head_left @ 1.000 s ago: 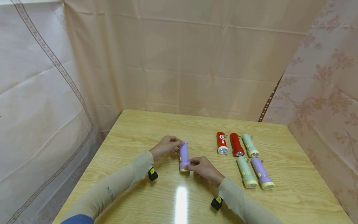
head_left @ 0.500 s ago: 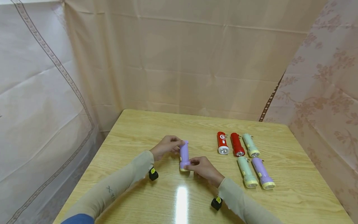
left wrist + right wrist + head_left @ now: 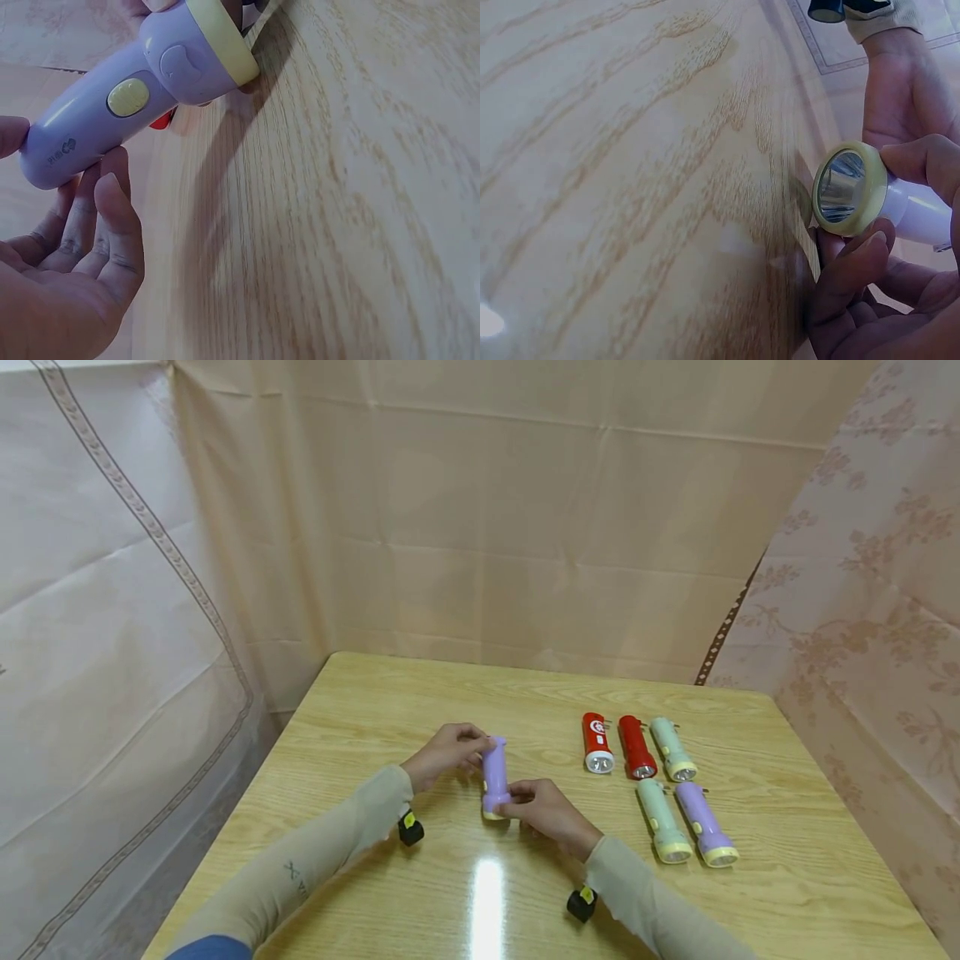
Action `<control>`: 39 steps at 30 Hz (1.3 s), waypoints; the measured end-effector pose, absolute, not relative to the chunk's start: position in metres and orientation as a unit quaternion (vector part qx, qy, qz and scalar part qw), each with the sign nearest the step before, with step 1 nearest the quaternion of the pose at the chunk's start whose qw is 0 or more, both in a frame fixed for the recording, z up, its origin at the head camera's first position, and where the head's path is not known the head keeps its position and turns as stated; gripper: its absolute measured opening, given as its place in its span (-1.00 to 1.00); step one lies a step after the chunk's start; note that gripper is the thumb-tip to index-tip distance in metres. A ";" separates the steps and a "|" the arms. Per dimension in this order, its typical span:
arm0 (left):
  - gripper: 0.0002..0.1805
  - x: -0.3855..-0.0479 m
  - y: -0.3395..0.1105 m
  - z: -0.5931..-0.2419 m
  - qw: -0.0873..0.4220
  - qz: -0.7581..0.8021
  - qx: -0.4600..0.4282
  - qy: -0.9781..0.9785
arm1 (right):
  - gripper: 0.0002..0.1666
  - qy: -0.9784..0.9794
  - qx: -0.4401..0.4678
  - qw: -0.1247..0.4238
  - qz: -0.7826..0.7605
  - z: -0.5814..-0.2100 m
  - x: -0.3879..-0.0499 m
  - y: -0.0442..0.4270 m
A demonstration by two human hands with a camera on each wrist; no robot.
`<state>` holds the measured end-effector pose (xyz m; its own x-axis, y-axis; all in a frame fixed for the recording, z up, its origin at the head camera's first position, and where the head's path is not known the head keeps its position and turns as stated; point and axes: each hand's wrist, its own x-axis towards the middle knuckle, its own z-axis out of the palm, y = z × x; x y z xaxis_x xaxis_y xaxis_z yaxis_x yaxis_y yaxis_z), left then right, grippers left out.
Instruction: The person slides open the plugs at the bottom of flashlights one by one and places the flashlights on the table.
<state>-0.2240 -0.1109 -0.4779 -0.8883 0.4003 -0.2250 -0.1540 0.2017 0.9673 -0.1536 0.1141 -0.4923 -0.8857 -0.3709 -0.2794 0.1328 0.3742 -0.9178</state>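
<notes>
A purple flashlight (image 3: 495,772) with a pale yellow lens ring is held between both hands just over the middle of the table. My left hand (image 3: 448,756) pinches its tail end between thumb and fingers. At the lamp end, my right hand (image 3: 551,812) grips the head with thumb and fingertips. In the left wrist view the flashlight (image 3: 97,112) shows a yellow oval switch (image 3: 128,97) on its side, and the head is tilted above the wood. The right wrist view shows the clear lens (image 3: 841,185) inside the yellow ring.
To the right lie a red flashlight with a white rim (image 3: 597,743), an all-red one (image 3: 637,747), two mint-green ones (image 3: 672,749) and another purple one (image 3: 706,824). They rest on the wooden table (image 3: 360,877). Cloth curtains (image 3: 480,527) hang behind the table and at both sides.
</notes>
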 end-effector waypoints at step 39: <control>-0.68 -0.190 -0.110 -0.470 0.199 0.587 0.293 0.728 | -0.45 0.858 -0.158 0.162 -0.461 -0.492 -0.143 0.115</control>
<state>-0.1899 -0.1100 -0.4697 -0.7492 0.6602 0.0537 0.1918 0.1386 0.9716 -0.1433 0.1153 -0.4921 -0.8970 -0.4216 -0.1326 -0.1221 0.5248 -0.8424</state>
